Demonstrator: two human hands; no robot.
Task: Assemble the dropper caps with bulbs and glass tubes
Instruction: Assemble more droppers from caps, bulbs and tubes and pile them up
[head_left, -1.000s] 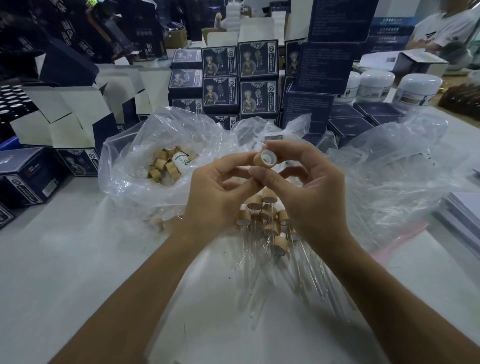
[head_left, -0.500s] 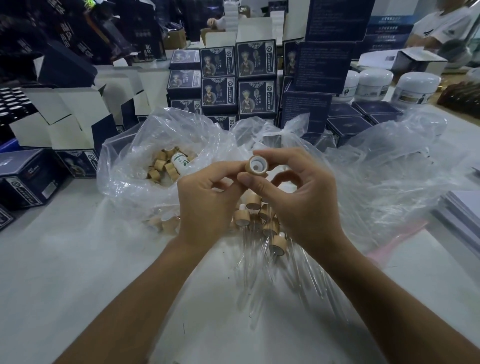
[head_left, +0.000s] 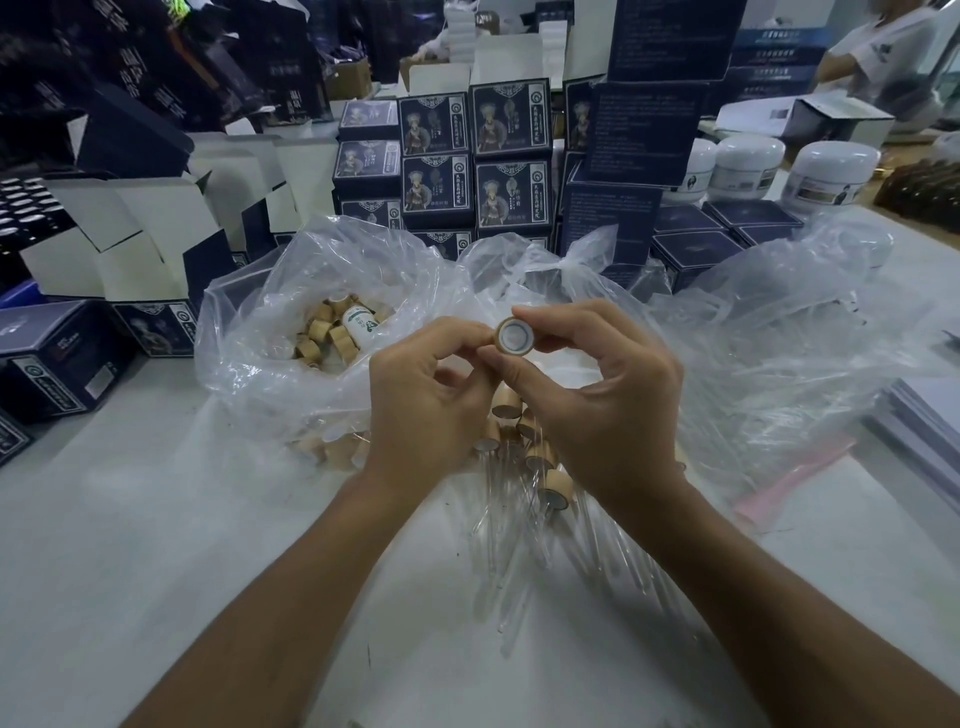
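A bamboo dropper cap (head_left: 515, 336) is pinched between the right hand's (head_left: 597, 410) thumb and forefinger, its white-lined open end facing the camera. The left hand's (head_left: 423, 402) curled fingertips touch the cap's left edge. Just below the fingers lie assembled droppers (head_left: 540, 467) with glass tubes (head_left: 493, 566) on the table (head_left: 156, 519). Left of the fingers, a clear plastic bag (head_left: 249, 364) holds loose caps (head_left: 324, 338).

Left hand (head_left: 426, 405) and right hand (head_left: 602, 410): bare, no gloves, rings or watch. Forearms bare to frame edge, no sleeves visible. Fingernails short, unpainted.
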